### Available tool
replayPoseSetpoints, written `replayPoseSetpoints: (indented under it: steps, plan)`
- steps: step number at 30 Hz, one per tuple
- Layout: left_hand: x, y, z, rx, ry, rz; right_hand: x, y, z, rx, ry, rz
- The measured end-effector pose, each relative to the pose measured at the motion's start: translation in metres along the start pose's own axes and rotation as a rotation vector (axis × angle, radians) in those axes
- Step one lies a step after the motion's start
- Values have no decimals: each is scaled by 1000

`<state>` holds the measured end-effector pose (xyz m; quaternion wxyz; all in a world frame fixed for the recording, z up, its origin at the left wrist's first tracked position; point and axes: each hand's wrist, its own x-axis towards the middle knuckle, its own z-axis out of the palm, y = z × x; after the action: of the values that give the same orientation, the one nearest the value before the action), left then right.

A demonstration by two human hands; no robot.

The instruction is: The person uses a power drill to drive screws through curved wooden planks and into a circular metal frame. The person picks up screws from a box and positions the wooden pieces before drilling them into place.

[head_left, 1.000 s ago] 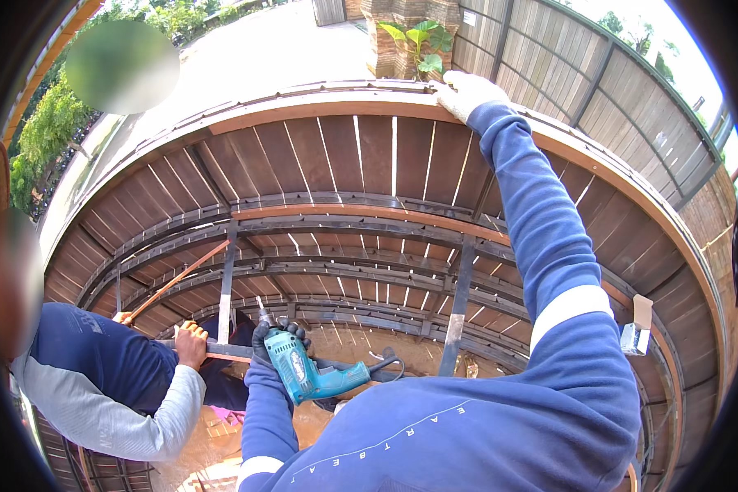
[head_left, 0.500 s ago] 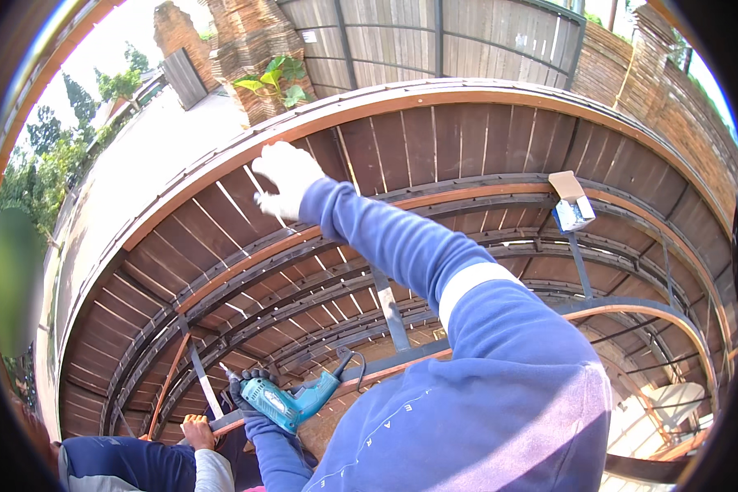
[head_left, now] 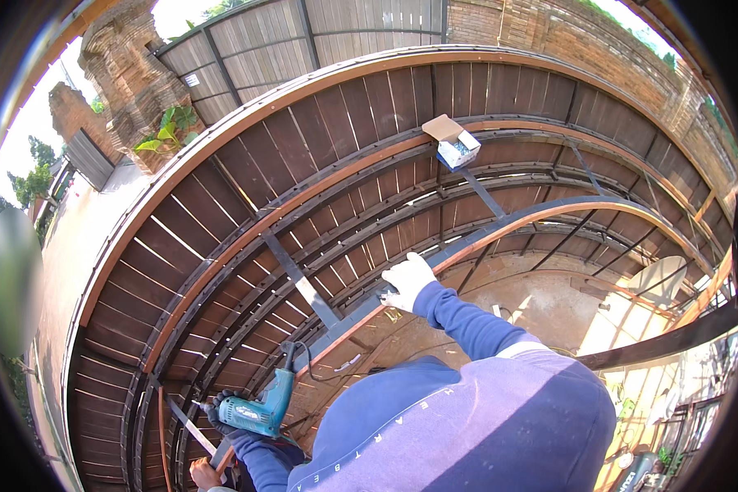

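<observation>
My left hand (head_left: 224, 414), in a dark glove, is closed on a teal corded power drill (head_left: 258, 410) at lower left; its bit points left. The drill's cord runs behind it past the curved dark metal rail (head_left: 336, 332). My right hand (head_left: 410, 283), in a white glove, is at that rail, with its fingers bent over the edge. Whether a small part sits under those fingertips is hidden. Both my arms are in blue sleeves.
An open cardboard box (head_left: 457, 148) with small contents rests on the curved frame further off. Another person's hand (head_left: 205, 474) holds the bar at lower left. Curved steel ribs with dark boards (head_left: 320, 119) arc around me. A brick wall (head_left: 541, 33) stands beyond; a sandy floor (head_left: 541, 307) lies below.
My right hand has come down and right from the far boards to the near rail. The view has swung right. My left hand still holds the drill.
</observation>
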<state>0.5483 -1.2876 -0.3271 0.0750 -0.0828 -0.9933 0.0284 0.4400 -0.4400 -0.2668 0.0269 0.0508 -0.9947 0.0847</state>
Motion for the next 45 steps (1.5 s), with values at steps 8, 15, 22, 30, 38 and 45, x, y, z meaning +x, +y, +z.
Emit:
replayPoseSetpoints:
  steps: [8,15,22,30,38,45]
  plan:
    - [-10,-28,4,256,-261,-198,0,0,-11,-5,-184,-138]
    - [18,13,19,-8,-43,-292,-6,-11,-17,-76,-215,-75]
    - [150,200,30,-1905,77,-903,-2,-6,-20,-62,-234,-73]
    - [170,229,18,-2226,145,-882,35,8,-23,46,-526,-98]
    - [161,226,46,-2001,346,-902,27,8,-16,47,-346,-237]
    - [187,278,20,-1483,216,-1016,35,14,-10,18,-302,-360]
